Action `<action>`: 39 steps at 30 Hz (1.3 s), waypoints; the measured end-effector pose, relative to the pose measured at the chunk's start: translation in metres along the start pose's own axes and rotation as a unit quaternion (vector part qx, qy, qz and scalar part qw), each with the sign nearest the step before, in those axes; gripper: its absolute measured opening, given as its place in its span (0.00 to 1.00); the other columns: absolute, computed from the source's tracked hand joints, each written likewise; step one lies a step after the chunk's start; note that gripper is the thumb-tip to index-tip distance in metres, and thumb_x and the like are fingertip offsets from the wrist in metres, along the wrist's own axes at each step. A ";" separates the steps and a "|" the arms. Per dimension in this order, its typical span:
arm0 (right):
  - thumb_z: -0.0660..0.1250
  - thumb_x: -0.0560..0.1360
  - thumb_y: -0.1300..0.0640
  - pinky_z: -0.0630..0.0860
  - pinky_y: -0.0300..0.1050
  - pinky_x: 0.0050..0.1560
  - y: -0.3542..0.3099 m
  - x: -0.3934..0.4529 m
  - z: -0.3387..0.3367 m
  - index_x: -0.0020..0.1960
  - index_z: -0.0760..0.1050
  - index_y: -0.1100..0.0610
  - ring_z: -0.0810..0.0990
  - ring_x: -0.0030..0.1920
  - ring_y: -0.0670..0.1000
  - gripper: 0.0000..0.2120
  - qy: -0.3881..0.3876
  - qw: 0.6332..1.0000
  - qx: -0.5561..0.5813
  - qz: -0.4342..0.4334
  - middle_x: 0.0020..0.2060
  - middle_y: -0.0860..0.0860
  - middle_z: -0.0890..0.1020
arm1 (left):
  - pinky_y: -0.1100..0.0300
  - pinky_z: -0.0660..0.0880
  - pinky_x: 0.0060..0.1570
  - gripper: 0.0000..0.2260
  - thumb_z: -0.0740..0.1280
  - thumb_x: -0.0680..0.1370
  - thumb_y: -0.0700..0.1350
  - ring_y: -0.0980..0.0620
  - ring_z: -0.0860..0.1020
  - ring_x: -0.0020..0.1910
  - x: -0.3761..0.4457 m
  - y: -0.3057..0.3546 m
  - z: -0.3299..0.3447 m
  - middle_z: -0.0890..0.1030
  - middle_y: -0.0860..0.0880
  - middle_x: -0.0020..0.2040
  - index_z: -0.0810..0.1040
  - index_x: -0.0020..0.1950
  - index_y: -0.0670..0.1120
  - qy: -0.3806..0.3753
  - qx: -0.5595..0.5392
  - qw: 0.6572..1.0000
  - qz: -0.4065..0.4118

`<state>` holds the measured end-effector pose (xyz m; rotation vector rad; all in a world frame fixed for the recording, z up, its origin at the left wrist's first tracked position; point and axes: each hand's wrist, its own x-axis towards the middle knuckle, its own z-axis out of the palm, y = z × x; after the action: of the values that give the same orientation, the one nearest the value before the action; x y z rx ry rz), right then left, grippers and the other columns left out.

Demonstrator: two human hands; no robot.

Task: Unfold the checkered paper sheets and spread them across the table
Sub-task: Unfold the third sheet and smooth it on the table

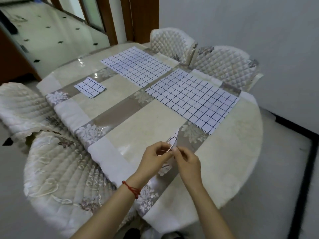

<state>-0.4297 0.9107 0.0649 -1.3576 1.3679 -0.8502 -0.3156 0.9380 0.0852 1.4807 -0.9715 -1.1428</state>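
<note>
Both hands pinch one folded checkered sheet [173, 143] just above the near part of the table [224, 163]; my left hand [153, 159], with a red string bracelet [132, 189] on its wrist, holds its left side; my right hand [188, 163] grips its right side; two unfolded sheets lie flat farther off, one at far centre [136, 67], one to the right [191, 99]; a small folded sheet [89, 87] lies at far left; quilted chairs [222, 60] surround the table.
</note>
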 end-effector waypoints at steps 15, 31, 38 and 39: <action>0.60 0.75 0.57 0.60 0.44 0.33 -0.024 -0.028 -0.003 0.29 0.66 0.61 0.62 0.29 0.44 0.16 0.072 0.997 0.004 -0.033 0.24 0.51 0.67 | 0.52 0.77 0.46 0.02 0.68 0.73 0.43 0.52 0.77 0.38 0.001 0.013 -0.008 0.80 0.51 0.38 0.79 0.42 0.45 -0.038 0.053 0.995 0.076; 0.64 0.74 0.61 0.64 0.32 0.31 -0.060 -0.075 0.064 0.38 0.76 0.60 0.68 0.31 0.44 0.07 0.276 0.957 -0.085 -0.030 0.31 0.56 0.77 | 0.71 0.69 0.31 0.09 0.69 0.71 0.40 0.62 0.74 0.29 0.038 0.016 -0.139 0.79 0.55 0.27 0.78 0.30 0.46 -0.102 0.091 0.986 0.094; 0.68 0.72 0.58 0.65 0.43 0.38 -0.071 -0.091 0.030 0.34 0.72 0.65 0.68 0.34 0.49 0.13 0.341 0.936 -0.050 -0.070 0.30 0.64 0.74 | 0.74 0.69 0.31 0.13 0.73 0.68 0.38 0.63 0.75 0.30 0.044 0.030 -0.164 0.80 0.59 0.28 0.78 0.27 0.52 -0.128 0.121 0.971 0.163; 0.68 0.72 0.58 0.66 0.43 0.38 -0.075 -0.093 0.028 0.34 0.74 0.64 0.69 0.34 0.48 0.12 0.338 0.936 -0.051 -0.081 0.32 0.65 0.76 | 0.74 0.69 0.31 0.13 0.73 0.68 0.37 0.63 0.75 0.29 0.042 0.033 -0.165 0.81 0.59 0.28 0.78 0.28 0.52 -0.132 0.124 0.969 0.167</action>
<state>-0.3921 0.9969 0.1442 -1.3219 1.8522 -1.4677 -0.1462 0.9285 0.1213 1.3080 -1.5337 -1.0117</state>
